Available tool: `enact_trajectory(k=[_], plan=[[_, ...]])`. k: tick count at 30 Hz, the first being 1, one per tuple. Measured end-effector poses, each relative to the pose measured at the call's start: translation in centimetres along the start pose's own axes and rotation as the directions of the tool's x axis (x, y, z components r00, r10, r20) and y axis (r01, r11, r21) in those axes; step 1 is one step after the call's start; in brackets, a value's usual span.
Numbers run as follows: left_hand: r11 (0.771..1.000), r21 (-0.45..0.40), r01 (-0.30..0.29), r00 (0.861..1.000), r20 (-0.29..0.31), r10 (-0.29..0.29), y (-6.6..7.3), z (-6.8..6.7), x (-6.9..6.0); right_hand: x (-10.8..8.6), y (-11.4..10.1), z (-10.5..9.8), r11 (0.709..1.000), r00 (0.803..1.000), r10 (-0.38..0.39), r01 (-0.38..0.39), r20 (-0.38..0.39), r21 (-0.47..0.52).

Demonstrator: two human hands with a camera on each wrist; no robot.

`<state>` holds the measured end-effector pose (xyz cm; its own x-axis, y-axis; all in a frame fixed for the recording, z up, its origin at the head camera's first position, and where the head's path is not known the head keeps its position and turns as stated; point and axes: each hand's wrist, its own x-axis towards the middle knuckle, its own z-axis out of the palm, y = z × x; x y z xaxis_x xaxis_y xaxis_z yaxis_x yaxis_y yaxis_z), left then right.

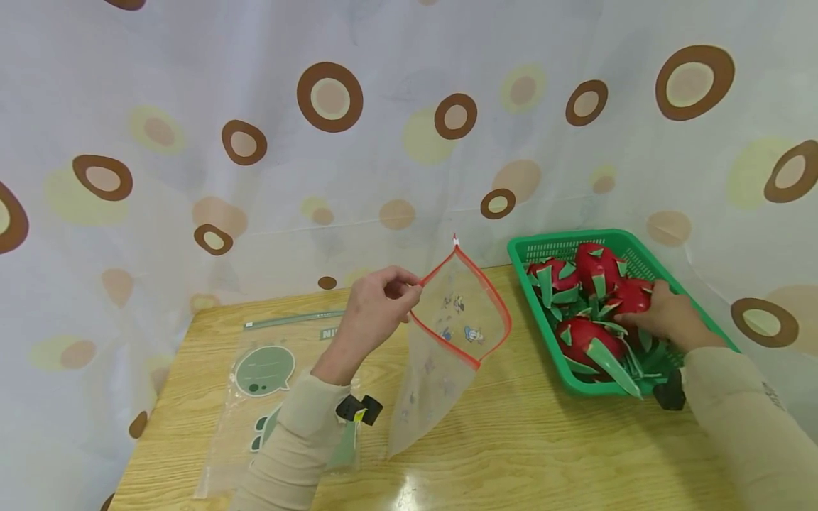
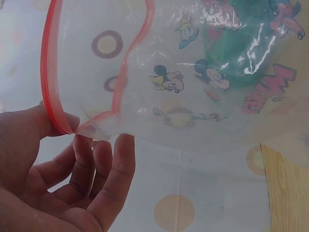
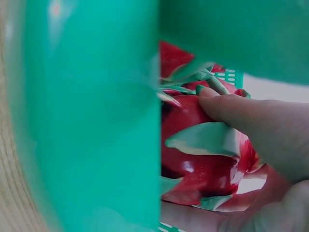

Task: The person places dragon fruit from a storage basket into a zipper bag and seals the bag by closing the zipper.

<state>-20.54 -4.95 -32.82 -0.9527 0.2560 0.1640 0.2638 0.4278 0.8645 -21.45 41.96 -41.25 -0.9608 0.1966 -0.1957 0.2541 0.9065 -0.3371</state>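
My left hand [image 1: 380, 309] pinches the red-edged mouth of a clear zip bag [image 1: 441, 397] printed with cartoon figures. The bag hangs above the table with its mouth spread wide; in the left wrist view, thumb and fingertips hold one corner of the red zip strip [image 2: 46, 82]. To the right, my right hand [image 1: 674, 319] reaches into a green basket [image 1: 543, 333] and grips a red dragon fruit [image 1: 633, 294] with green scales. Thumb and fingers lie around that dragon fruit [image 3: 193, 169] in the right wrist view, where the basket wall [image 3: 91, 121] covers much of the picture.
Several other dragon fruits [image 1: 584, 339] lie in the basket. A second clear zip bag [image 1: 226, 426] with a green zip strip lies flat on the wooden table [image 1: 511, 454], partly under my left forearm. A curtain with brown rings [image 1: 383, 177] hangs behind the table.
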Motion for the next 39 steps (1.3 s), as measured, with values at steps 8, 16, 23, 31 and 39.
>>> enact_trajectory(k=[8,16,23,31,39], plan=[[1.0,-0.003,-0.015,1.0,-0.004,0.015,0.0,-0.1,0.0,-0.1,0.1,-0.1,0.999,0.998,-0.044,0.044,-0.044,0.008],[1.0,-0.011,-0.022,1.0,-0.005,0.022,-0.1,-0.1,-0.1,-0.8,-0.2,-0.7,0.997,0.993,-0.074,0.074,-0.093,0.001],[1.0,-0.019,-0.021,1.0,0.001,0.021,-0.2,-0.2,-0.1,-1.1,-0.7,-1.3,0.995,0.99,-0.097,0.096,-0.101,-0.014],[0.999,-0.022,-0.034,0.999,-0.004,0.034,-0.4,-0.1,-0.2,-1.8,-1.9,-2.4,0.985,0.975,-0.17,0.163,-0.142,-0.055],[0.998,-0.032,-0.046,0.999,-0.009,0.046,-0.6,0.0,-0.1,-2.5,-3.1,-3.4,0.977,0.964,-0.211,0.205,-0.162,-0.056]])
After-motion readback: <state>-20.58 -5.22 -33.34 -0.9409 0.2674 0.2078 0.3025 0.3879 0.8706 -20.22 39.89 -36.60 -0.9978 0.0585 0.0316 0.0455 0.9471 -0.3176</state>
